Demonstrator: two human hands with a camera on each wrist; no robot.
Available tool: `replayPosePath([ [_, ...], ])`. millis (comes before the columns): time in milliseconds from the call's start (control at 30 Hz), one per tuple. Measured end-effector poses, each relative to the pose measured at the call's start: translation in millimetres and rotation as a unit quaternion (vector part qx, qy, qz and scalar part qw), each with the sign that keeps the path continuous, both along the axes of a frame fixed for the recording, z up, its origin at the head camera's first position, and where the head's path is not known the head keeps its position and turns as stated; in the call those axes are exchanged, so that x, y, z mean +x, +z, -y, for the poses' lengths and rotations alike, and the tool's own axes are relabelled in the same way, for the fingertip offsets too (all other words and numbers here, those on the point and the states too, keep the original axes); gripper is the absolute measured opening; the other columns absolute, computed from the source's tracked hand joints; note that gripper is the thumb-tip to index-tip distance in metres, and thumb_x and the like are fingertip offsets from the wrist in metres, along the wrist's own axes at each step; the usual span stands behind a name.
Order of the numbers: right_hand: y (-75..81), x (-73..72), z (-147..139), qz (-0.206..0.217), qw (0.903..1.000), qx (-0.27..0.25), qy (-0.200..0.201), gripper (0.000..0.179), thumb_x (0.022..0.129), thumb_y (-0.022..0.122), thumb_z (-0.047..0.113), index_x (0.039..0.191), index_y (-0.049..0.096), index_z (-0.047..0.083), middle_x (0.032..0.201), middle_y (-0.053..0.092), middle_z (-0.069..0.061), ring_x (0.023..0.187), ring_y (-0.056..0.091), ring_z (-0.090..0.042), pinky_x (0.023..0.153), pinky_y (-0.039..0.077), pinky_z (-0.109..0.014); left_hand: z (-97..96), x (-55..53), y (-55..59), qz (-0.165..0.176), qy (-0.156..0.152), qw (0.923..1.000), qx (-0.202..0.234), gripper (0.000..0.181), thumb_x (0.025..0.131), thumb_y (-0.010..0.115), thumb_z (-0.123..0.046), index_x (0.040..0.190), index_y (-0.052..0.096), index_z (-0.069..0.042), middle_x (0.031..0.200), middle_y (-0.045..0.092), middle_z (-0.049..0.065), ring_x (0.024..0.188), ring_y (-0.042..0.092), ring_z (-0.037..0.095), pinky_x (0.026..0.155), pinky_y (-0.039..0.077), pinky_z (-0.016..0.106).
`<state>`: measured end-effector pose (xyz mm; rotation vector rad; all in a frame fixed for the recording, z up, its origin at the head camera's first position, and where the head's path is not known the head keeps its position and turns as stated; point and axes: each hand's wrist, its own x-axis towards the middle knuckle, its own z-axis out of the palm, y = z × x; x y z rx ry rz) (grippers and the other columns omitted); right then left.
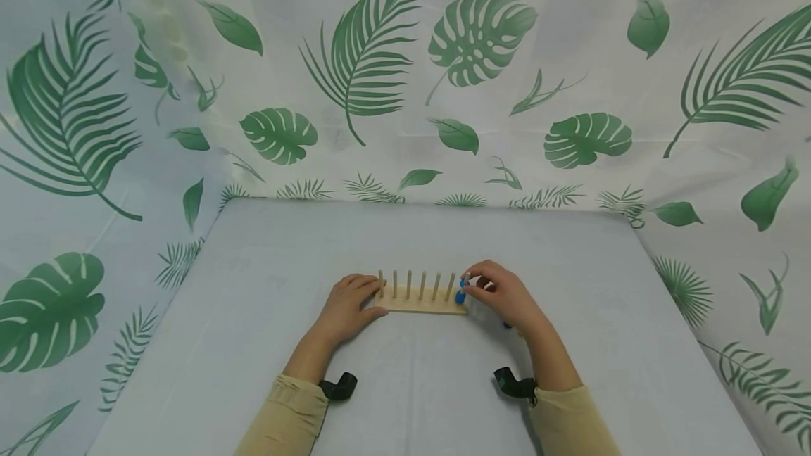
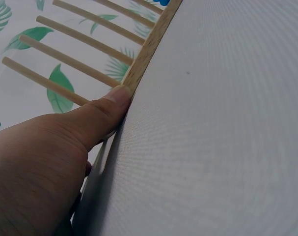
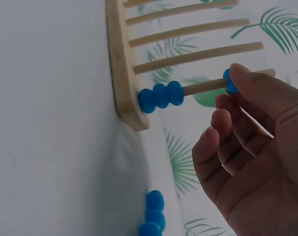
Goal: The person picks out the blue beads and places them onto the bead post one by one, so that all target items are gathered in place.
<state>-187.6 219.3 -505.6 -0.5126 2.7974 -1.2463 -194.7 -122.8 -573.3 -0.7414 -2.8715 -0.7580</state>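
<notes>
Peg rack under two-handed work. The thumb and forefinger of the right hand (image 3: 257,147) pinch a small, rounded blue bead (image 3: 229,83); its far part is hidden by the thumb, and the remaining fingers curl loosely below it. The bead is threaded near the upper end of a slender, round, pale wooden end peg (image 3: 205,87), whose tip projects past the pinch. The governing relation is axial: the bead's path coincides with the long axis of the upright peg, and a bare length of shaft separates it from a stack of three rounded blue segments (image 3: 161,96) below. Whether these are separate or joined cannot be told. The stack rests at the foot of the peg, against a long, flat, pale wooden base (image 3: 120,64).

The base runs from side to side before the person. Its right end lies nearer the right hand; its left end is held by the left hand (image 1: 351,305), thumb against the near edge, fingers toward the back and partly hidden. Between the hands, six matching bare wooden pegs (image 1: 408,285) stand in a row. More blue rounded segments (image 3: 155,214) lie beside the right end, apart from the base, on the white-covered table (image 1: 405,238).
</notes>
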Motion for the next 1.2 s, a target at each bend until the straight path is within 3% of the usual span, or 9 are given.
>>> replayPosePath([
  [200,-10.2,0.8,1,0.015,0.9999,0.003,0.000,0.020,0.093,0.071,0.023,0.113,0.066,0.019,0.111,0.065,0.002,0.091,0.061,-0.013,0.079,0.055,-0.034,0.0,0.5,1.2,0.007,0.001,1.0000,0.003,0.059,0.089,0.070,-0.047,0.139,0.058,-0.018,0.139,0.059,0.001,0.134,0.047,0.029,0.117,0.034,0.050],
  [400,-18.6,0.8,1,0.024,0.9997,0.007,-0.003,0.019,0.093,0.070,0.021,0.111,0.064,0.022,0.109,0.064,0.001,0.086,0.062,-0.012,0.067,0.053,-0.028,0.1,0.4,0.7,0.010,0.002,0.9999,0.003,0.060,0.089,0.069,-0.048,0.140,0.058,-0.018,0.140,0.058,0.001,0.135,0.046,0.029,0.118,0.033,0.049],
  [667,-20.0,1.4,3,0.057,0.9982,-0.021,-0.002,0.018,0.093,0.070,0.019,0.109,0.063,0.021,0.107,0.062,-0.004,0.072,0.063,-0.017,0.059,0.055,-0.029,-0.1,0.6,1.3,0.011,0.000,0.9999,0.005,0.059,0.089,0.070,-0.048,0.139,0.058,-0.018,0.139,0.058,0.001,0.134,0.047,0.029,0.118,0.033,0.049],
  [1200,-22.6,1.6,3,0.068,0.9974,-0.021,0.002,0.017,0.093,0.071,0.020,0.107,0.063,0.020,0.106,0.063,-0.004,0.067,0.063,-0.016,0.058,0.055,-0.030,-0.9,1.4,3.5,0.009,-0.001,1.0000,0.002,0.059,0.089,0.070,-0.047,0.139,0.059,-0.018,0.138,0.059,0.001,0.133,0.048,0.028,0.118,0.033,0.049],
])
